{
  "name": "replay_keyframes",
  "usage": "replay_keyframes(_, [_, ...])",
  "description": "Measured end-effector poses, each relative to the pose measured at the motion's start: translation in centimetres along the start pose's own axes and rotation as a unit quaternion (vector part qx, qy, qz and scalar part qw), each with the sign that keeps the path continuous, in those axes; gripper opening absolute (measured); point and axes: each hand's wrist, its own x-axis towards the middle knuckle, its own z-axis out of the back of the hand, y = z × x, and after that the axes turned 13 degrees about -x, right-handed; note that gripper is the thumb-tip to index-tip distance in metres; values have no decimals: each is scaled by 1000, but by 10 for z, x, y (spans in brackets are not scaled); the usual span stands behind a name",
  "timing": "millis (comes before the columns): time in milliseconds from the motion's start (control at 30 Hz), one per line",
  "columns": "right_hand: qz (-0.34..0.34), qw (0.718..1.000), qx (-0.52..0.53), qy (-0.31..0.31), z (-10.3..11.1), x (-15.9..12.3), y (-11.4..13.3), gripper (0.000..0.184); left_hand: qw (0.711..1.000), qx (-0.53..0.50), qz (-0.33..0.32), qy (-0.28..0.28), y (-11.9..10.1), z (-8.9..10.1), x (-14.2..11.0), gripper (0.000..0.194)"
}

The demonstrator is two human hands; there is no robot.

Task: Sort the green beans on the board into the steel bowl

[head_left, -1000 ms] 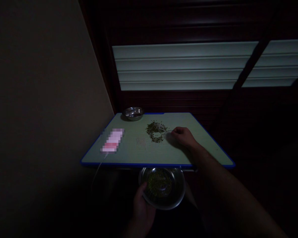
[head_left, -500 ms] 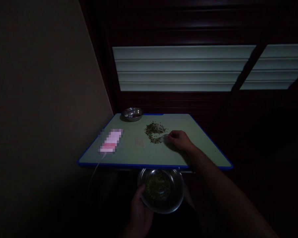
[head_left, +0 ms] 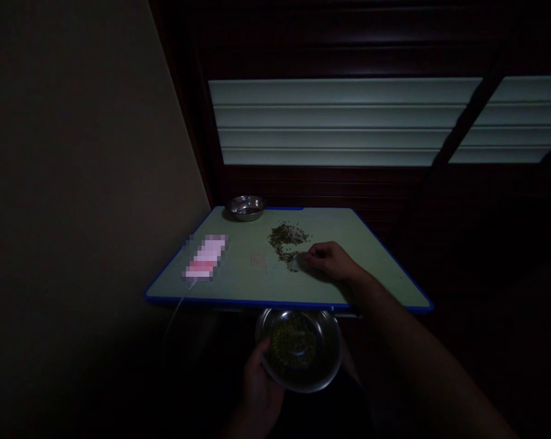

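My left hand grips the near left rim of a steel bowl, thumb over the edge. Small green beans lie in that bowl, which is just below the table's front edge. On the pale green tabletop, loose beans are spread in a patch with a tail curving toward me. My right hand is closed at the right of this tail. Its fingers pinch a small, thin, pale piece that touches the nearest beans; the dim light hides its exact kind.
A second, smaller steel bowl stands at the table's back left corner. A blurred-out phone-like device lies on the left, its white cable hanging over the front edge. A wall rises at left, dark slatted panels behind.
My right hand has shifted slightly left and toward me with the pale piece, which is now at the near end of the beans. The left hand still grips the bowl.
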Motion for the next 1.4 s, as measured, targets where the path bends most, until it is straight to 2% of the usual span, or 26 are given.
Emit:
replay_keyframes(167, [-35,998,36,-33,5,-2,3,26,1000,2,5,-6,0,-2,-1,27])
replay_keyframes(367, [-54,997,39,29,7,-3,2,18,1000,-3,-2,5,0,-3,-3,27])
replay_keyframes(600, [-54,998,-12,-25,8,-1,-2,18,1000,-2,1,-17,-1,-3,-2,23])
replay_keyframes(800, [-51,998,-1,-29,7,-1,-1,21,1000,-1,-5,-13,-1,-4,-4,27])
replay_keyframes(1200, [-19,999,34,21,2,-5,4,21,1000,-9,20,-2,-2,-2,-3,27])
replay_keyframes(1400, [-26,997,50,51,4,-7,10,22,1000,-9,25,5,-2,2,0,28])
